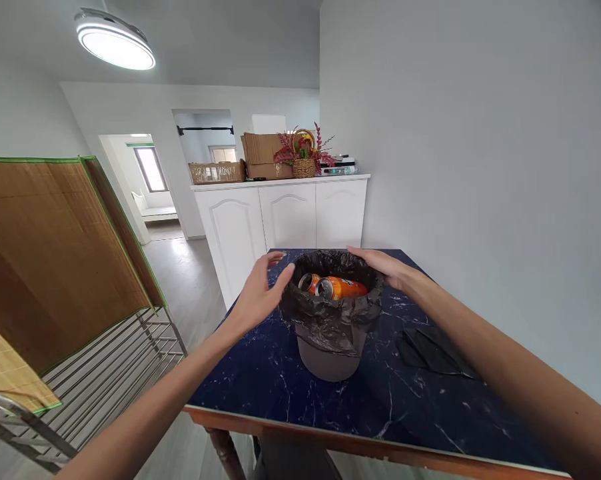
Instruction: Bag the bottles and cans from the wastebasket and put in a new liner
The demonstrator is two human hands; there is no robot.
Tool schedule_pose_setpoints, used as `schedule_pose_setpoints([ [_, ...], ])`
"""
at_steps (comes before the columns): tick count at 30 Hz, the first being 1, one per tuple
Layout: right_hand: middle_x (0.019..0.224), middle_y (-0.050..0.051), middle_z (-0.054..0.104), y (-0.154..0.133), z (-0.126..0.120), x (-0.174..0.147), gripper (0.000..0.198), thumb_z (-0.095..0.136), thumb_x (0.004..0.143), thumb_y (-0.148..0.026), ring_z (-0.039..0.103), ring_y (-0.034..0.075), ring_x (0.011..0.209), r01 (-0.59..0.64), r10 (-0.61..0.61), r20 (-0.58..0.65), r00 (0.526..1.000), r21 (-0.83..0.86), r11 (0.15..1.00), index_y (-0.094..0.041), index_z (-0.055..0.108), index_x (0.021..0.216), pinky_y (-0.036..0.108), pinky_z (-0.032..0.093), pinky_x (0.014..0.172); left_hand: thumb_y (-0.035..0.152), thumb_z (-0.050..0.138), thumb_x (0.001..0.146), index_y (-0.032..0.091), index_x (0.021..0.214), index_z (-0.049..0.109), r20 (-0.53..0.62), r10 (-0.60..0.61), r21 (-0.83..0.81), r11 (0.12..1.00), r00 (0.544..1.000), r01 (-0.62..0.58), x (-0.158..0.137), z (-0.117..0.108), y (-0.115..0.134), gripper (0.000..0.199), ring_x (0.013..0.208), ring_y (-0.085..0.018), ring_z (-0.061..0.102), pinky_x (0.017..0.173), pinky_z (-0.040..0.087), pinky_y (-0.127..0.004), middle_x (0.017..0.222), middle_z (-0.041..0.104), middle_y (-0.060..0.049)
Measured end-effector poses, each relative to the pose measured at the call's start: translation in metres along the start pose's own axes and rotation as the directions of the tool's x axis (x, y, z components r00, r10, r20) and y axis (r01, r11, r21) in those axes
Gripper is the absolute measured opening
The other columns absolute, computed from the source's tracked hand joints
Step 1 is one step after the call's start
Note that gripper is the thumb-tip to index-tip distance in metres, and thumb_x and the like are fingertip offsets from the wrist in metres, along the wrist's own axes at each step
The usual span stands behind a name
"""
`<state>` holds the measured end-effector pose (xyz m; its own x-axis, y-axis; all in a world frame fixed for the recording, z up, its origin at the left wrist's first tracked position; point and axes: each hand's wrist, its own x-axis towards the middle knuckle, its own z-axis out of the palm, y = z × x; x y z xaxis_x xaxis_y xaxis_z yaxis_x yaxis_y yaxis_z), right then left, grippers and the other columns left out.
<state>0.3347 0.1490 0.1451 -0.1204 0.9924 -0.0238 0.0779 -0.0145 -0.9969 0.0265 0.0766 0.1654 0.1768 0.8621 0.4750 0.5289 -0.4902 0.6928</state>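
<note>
A small grey trash can (pixel 330 363) stands upright on the table, lined with a black trash bag (pixel 325 327) folded down over its rim. Two orange drink cans lie inside; the nearer drink can (pixel 348 288) overlaps the other drink can (pixel 308 283). On the bag's left side is my left hand (pixel 264 288), its thumb at the rim and its fingers apart and curved. My right hand (pixel 380 263) lies against the far right rim with fingers stretched out, partly hidden behind the bag.
The dark blue marbled table (pixel 260 380) bears a folded black plastic bag (pixel 433 350) on the right. Behind it stands a white cabinet (pixel 290 213) with cardboard boxes (pixel 265 157) and a flower basket (pixel 304 163). A metal rack (pixel 125 353) is at left.
</note>
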Motion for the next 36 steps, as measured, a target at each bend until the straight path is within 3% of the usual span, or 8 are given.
schedule_pose_setpoints([
  [3,0.114,0.009,0.083,0.003,-0.008,-0.011,0.045,0.052,0.106,-0.061,0.078,0.027,0.106,-0.078,0.077,0.021,0.997,0.04,0.996,-0.025,0.079,0.109,0.036,0.064,0.094,0.071,0.061,0.097,0.023,0.141,0.053,-0.025,-0.265,-0.136,0.956,0.964,0.26,-0.011,-0.01,-0.028,0.065,0.141,-0.033,0.056,0.113,0.049,-0.046,0.153,0.057,-0.018],
  [6,0.119,0.01,0.082,0.016,-0.02,-0.026,0.05,0.044,0.11,-0.061,0.077,0.024,0.106,-0.145,0.144,0.027,0.989,0.048,0.988,-0.025,0.077,0.115,0.032,0.064,0.087,0.079,0.066,0.088,0.019,0.129,0.061,0.168,-0.485,-0.311,0.8,0.858,0.513,-0.019,-0.013,-0.05,0.073,0.126,-0.032,0.066,0.104,0.054,-0.042,0.14,0.065,-0.019],
  [12,0.11,0.017,0.08,0.052,-0.029,-0.057,0.058,0.043,0.107,-0.069,0.077,0.025,0.087,-0.333,0.318,0.152,0.936,0.082,0.939,-0.018,0.071,0.105,0.037,0.065,0.078,0.091,0.061,0.081,0.014,0.092,0.077,0.641,-0.421,-0.446,0.476,0.642,0.758,-0.024,-0.004,-0.053,0.079,0.084,-0.02,0.071,0.077,0.058,-0.028,0.1,0.075,-0.013],
  [14,0.106,0.015,0.079,0.053,-0.028,-0.066,0.06,0.041,0.106,-0.072,0.076,0.022,0.082,-0.387,0.343,0.246,0.907,0.162,0.908,-0.019,0.069,0.1,0.036,0.064,0.078,0.084,0.068,0.083,0.015,0.089,0.077,0.648,-0.381,-0.524,0.405,0.659,0.749,-0.021,-0.002,-0.044,0.07,0.076,-0.017,0.069,0.072,0.057,-0.025,0.094,0.076,-0.011],
  [17,0.101,0.012,0.079,0.04,-0.026,-0.079,0.056,0.044,0.105,-0.071,0.073,0.019,0.075,-0.381,0.29,0.314,0.904,0.284,0.88,-0.022,0.068,0.095,0.031,0.061,0.075,0.058,0.086,0.082,0.019,0.091,0.078,0.538,-0.366,-0.661,0.376,0.759,0.649,-0.013,-0.003,-0.028,0.042,0.076,-0.016,0.07,0.071,0.058,-0.025,0.094,0.078,-0.008],
  [21,0.09,0.005,0.08,0.015,-0.027,-0.09,0.02,0.069,0.102,-0.039,0.07,0.015,0.07,-0.274,0.209,0.212,0.955,0.348,0.897,-0.022,0.073,0.094,0.026,0.059,0.07,0.028,0.089,0.076,0.019,0.082,0.076,0.382,-0.348,-0.741,0.438,0.856,0.509,-0.001,-0.012,-0.007,0.017,0.071,-0.013,0.068,0.067,0.057,-0.023,0.084,0.076,-0.003],
  [24,0.084,0.003,0.079,-0.004,-0.029,-0.092,0.009,0.073,0.097,-0.023,0.07,0.014,0.068,-0.211,0.173,0.139,0.975,0.332,0.92,-0.019,0.075,0.09,0.025,0.061,0.07,0.025,0.084,0.078,0.02,0.072,0.071,0.323,-0.316,-0.762,0.472,0.892,0.443,0.011,-0.018,0.01,0.015,0.065,-0.011,0.063,0.065,0.054,-0.022,0.074,0.072,0.0],
  [36,0.08,0.004,0.078,-0.048,-0.019,-0.045,0.025,0.056,0.103,-0.015,0.072,0.017,0.071,0.015,-0.014,-0.005,1.0,0.462,0.887,-0.02,0.068,0.082,0.029,0.063,0.075,0.021,0.085,0.076,0.017,0.074,0.068,0.212,-0.195,-0.792,0.54,0.958,0.285,0.056,0.003,0.059,0.018,0.071,-0.014,0.066,0.069,0.054,-0.026,0.076,0.072,-0.004],
])
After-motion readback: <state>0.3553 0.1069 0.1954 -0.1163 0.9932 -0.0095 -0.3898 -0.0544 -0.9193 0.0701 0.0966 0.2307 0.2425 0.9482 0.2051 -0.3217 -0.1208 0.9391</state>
